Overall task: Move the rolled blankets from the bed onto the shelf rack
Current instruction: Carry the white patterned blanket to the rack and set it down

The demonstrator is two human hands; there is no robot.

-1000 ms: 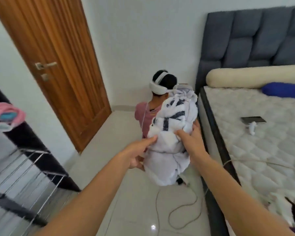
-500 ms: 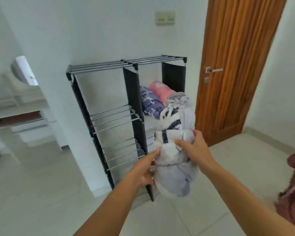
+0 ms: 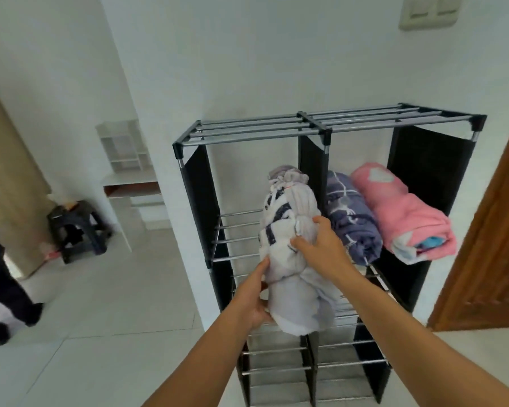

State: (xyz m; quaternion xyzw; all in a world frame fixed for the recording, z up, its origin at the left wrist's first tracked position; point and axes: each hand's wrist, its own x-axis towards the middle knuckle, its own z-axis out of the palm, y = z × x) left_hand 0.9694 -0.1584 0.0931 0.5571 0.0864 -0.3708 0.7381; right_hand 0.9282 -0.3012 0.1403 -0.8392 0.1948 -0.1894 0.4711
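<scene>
A rolled white blanket with dark markings point(image 3: 288, 230) is held in both hands in front of the black shelf rack point(image 3: 323, 133), its far end reaching into the upper left compartment. My left hand point(image 3: 252, 301) supports its lower left side. My right hand point(image 3: 321, 248) grips its upper right side. Two rolled blankets lie in the upper right compartment: a navy patterned one point(image 3: 351, 221) and a pink one point(image 3: 403, 212) to its right.
A wooden door point(image 3: 494, 259) stands just right of the rack. A white wall corner point(image 3: 147, 142) is at its left. Beyond it are a dark stool point(image 3: 77, 227), a white desk point(image 3: 130, 183) and a person's dark-clothed legs point(image 3: 0, 283) at far left. Lower shelves show bare metal bars.
I have turned from the bed side to face the rack and come close. The white blanket, still in both hands, has moved up to the upper left compartment.
</scene>
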